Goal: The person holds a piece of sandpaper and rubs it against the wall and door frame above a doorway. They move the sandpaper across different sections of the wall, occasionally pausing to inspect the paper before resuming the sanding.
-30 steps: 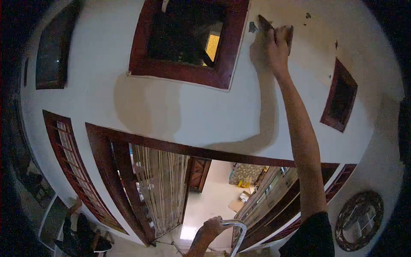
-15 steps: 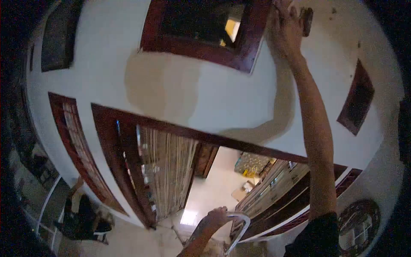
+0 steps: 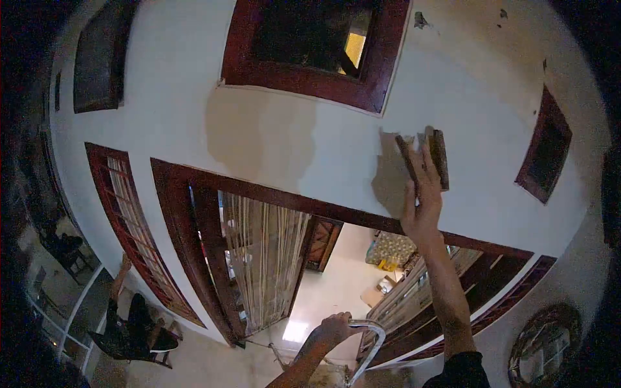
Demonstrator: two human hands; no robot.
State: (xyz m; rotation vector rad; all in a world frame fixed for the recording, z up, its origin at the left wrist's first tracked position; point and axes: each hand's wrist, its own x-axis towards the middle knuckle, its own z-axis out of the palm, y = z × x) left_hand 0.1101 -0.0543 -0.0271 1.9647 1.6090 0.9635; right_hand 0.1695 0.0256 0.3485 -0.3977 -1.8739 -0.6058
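The rail [image 3: 377, 333] in your left hand [image 3: 336, 328] is smooth, shiny metal. The tool [image 3: 442, 161] under your right hand [image 3: 424, 197] looks dull and worn, but you can't tell what it is made of. Your wall [image 3: 349, 145] has matt paint, mostly smooth, with a rough chip [image 3: 421, 21] in it. You see a window frame [image 3: 304, 81] like wood with a glossy coat. Your sleeve [image 3: 460, 372] is dull cloth. The curtain [image 3: 262, 258] looks like thin, stringy cloth. The floor [image 3: 323, 291] indoors is smooth and shiny.
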